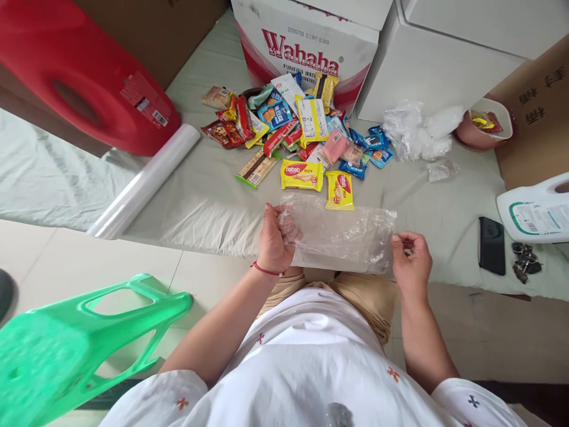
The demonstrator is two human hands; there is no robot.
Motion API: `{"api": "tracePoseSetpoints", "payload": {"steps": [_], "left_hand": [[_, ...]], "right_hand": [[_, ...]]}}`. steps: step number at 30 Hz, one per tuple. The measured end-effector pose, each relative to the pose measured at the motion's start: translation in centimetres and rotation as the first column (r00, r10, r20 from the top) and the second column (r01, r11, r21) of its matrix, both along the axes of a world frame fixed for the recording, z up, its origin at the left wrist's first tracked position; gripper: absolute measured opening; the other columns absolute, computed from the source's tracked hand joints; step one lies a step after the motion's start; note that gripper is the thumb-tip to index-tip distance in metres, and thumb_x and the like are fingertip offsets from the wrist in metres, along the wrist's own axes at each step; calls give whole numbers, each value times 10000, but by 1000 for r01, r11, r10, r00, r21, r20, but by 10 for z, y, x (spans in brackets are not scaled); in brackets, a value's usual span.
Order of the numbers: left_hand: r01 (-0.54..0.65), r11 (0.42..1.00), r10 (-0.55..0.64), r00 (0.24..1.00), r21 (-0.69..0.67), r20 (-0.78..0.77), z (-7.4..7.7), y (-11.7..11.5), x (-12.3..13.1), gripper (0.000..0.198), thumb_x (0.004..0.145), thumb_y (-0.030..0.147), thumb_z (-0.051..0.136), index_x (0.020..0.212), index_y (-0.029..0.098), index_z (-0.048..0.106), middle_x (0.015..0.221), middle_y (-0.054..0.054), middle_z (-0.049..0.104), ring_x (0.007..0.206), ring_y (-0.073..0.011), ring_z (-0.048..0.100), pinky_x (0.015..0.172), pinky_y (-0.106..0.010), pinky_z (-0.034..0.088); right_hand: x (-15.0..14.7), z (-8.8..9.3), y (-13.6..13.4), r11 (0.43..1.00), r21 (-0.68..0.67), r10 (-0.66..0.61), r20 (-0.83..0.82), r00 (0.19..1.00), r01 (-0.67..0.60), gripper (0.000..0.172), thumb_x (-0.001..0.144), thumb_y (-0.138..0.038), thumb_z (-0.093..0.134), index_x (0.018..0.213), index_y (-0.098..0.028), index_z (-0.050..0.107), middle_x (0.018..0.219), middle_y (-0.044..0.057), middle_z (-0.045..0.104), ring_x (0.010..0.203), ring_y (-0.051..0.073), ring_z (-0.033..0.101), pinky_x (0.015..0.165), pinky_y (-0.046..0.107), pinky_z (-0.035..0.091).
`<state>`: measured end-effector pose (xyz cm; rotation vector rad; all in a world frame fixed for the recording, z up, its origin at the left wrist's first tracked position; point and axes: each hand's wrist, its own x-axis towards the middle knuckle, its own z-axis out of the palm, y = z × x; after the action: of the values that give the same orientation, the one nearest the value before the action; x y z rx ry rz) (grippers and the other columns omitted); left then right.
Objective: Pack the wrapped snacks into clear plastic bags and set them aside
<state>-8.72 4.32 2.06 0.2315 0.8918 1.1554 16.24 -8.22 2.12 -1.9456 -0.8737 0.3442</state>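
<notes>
A clear plastic bag (344,237) is stretched flat between my two hands, above the table's front edge. My left hand (276,240), with a red string bracelet at the wrist, is at the bag's left end; its fingers show through the film and its thumb points up outside. At the other end my right hand (409,258) pinches the bag's right edge between thumb and fingers. Just beyond the bag lie two yellow Nabati wafer packs (302,175), one of them touching or partly behind its upper edge. Behind these spreads a pile of wrapped snacks (275,112).
A plastic film roll (144,181) and red jug (89,71) stand left. Crumpled clear bags (415,130), a pink bowl (484,127), phone (491,245), keys (526,262) and white jug (536,207) are right. A Wahaha carton (306,50) stands behind; a green stool (89,344) is lower left.
</notes>
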Motion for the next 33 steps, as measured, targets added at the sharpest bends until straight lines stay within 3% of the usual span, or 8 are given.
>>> {"api": "tracePoseSetpoints", "payload": {"steps": [3,8,17,21,25,27,30,33], "left_hand": [[38,999,-38,999,-8,37,6,-6,10,529,990,708,463,872,203,570,494,120,275,347,-43,193,399,-186,263],[52,998,-52,999,-23,7,15,-15,19,554,953,756,479,932,207,549,519,107,346,374,-52,280,401,-178,274],[336,938,-334,942,81,-35,11,-24,-16,629,704,715,821,980,219,551,578,131,364,393,-9,201,422,-165,247],[551,830,-525,825,89,-212,20,-23,-40,689,612,315,977,1153,245,557,679,123,411,473,-19,312,448,-149,274],[668,744,-613,690,11,-385,15,-4,-61,738,597,249,935,1229,242,554,783,86,469,540,-58,415,451,-183,310],[638,768,-536,598,-50,-595,8,8,-67,672,597,226,895,1186,213,572,829,58,501,573,-85,456,491,-221,370],[483,873,-90,311,75,-946,4,16,-68,571,600,140,821,1127,180,605,987,-30,567,785,-172,568,733,-333,514],[459,777,439,96,431,-894,17,1,-57,411,748,144,727,1145,167,628,1163,-146,585,1072,-286,576,955,-463,491]], "right_hand": [[-38,14,3,962,136,190,290,938,-237,131,970,-381,631,994,-254,654,905,58,648,798,212,606,726,389,530],[-106,15,28,721,59,628,367,687,-690,153,954,-318,677,1094,-258,690,1039,94,699,1004,265,627,893,444,550],[-73,19,47,895,128,441,-407,800,-428,298,899,-546,701,927,-260,621,863,25,655,758,171,608,642,287,543],[-35,31,52,953,83,298,-419,858,-291,377,822,-569,769,930,-255,589,721,-22,608,511,102,475,414,227,355],[1,32,67,932,-59,302,-415,858,-356,390,730,-530,830,849,-227,616,593,-53,540,423,71,381,388,222,257],[11,24,80,912,-101,318,-438,841,-398,373,701,-495,838,824,-216,624,561,-59,525,416,70,362,393,221,237],[14,8,98,892,-122,341,-448,826,-435,329,697,-455,824,795,-213,624,528,-64,505,421,79,361,409,229,244],[6,-3,110,879,-102,378,-448,810,-466,311,694,-450,817,786,-218,630,533,-57,511,432,90,377,419,237,252]]}}
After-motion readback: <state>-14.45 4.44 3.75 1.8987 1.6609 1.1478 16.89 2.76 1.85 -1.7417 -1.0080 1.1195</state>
